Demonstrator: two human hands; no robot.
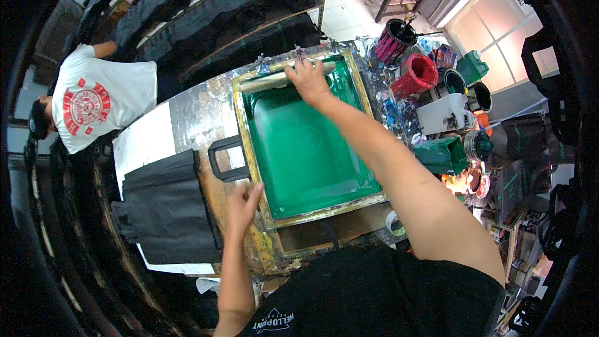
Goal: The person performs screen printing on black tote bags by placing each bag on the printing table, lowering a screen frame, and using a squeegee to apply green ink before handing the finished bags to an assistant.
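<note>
A screen-printing frame (269, 221) with a green mesh (306, 143) lies on the worktable. At its far end my right hand (309, 81) is closed over a pale, long-handled squeegee (268, 81), which lies across the frame's width. Wet green ink shows along the mesh's edges. My left hand (242, 207) is closed beside the frame's near left edge; what it holds, if anything, is hidden. From under the frame's left side sticks out a black bag handle (215, 161); the rest of that bag is hidden.
Stacked black fabric bags (168, 209) lie at the left. Ink containers crowd the right, among them a red tub (415, 76), a white jerrycan (444, 114) and a green container (440, 155). Racks with black sheets (224, 22) stand behind. Another person (103, 97) is at far left.
</note>
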